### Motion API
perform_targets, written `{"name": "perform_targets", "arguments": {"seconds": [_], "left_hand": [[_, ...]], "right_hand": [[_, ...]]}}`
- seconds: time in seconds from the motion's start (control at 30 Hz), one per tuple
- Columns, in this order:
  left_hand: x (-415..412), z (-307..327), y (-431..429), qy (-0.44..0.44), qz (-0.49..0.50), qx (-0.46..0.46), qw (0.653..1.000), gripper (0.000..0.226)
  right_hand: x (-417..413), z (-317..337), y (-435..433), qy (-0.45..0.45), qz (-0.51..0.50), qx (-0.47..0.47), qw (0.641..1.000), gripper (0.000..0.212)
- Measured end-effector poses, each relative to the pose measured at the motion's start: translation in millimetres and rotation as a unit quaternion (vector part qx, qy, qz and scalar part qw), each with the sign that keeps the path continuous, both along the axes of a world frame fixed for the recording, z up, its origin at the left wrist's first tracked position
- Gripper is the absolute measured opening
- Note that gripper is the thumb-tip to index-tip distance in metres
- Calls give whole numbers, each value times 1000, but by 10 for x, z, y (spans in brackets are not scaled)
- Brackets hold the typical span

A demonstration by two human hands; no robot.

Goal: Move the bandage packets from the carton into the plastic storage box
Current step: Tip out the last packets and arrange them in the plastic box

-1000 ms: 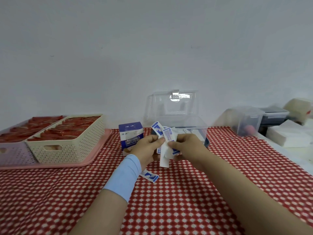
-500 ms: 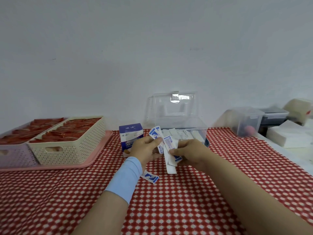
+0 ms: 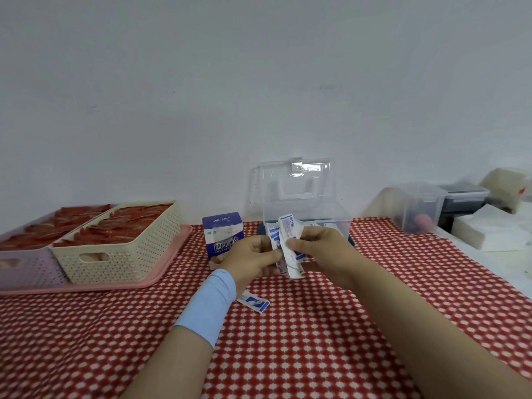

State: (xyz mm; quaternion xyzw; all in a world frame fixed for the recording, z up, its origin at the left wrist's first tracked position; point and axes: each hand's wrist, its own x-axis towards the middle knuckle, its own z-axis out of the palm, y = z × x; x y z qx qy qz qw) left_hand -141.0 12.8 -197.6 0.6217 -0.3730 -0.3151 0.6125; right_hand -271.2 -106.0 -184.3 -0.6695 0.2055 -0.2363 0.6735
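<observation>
Both my hands hold a bunch of white and blue bandage packets (image 3: 288,243) above the checked tablecloth, in front of the clear plastic storage box (image 3: 305,208). My left hand (image 3: 253,259) pinches the packets from the left, and my right hand (image 3: 319,249) grips them from the right. The box's lid stands open, and a few packets lie inside it. The blue and white carton (image 3: 223,236) stands just left of my hands. One loose packet (image 3: 254,303) lies on the cloth beside my left wrist.
A cream basket (image 3: 121,254) and a lilac basket (image 3: 26,266) of red items sit on a pink tray (image 3: 161,272) at the left. At the right stand a small clear container (image 3: 420,208), a dark box (image 3: 463,197) and stacked white sheets (image 3: 486,231).
The packets in my hands rose and closed from a fanned spread into a tighter bunch. Both hands shifted slightly toward the storage box.
</observation>
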Motion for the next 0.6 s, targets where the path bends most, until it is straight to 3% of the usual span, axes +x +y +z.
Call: {"name": "perform_targets", "arguments": {"seconds": [0.23, 0.3, 0.33, 0.4, 0.47, 0.53, 0.6], "left_hand": [[71, 79, 124, -12, -49, 49, 997, 31], [119, 143, 224, -100, -48, 106, 988, 24], [150, 181, 280, -190, -46, 160, 967, 23], [187, 260, 378, -356, -76, 303, 881, 33], [158, 324, 420, -428, -109, 411, 798, 41], [135, 330, 381, -458, -110, 438, 766, 39], [127, 303, 324, -461, -104, 436, 766, 28]], "right_hand": [[-51, 18, -36, 53, 52, -11, 997, 15], [-31, 1, -44, 61, 30, -24, 997, 23], [-21, -21, -55, 70, 15, -35, 997, 19], [-6, -55, -57, 86, -7, -56, 995, 20], [13, -82, -75, 98, -19, -66, 993, 27], [12, -82, -76, 110, -15, -72, 991, 16], [-3, -82, -72, 121, -7, -83, 989, 13]]}}
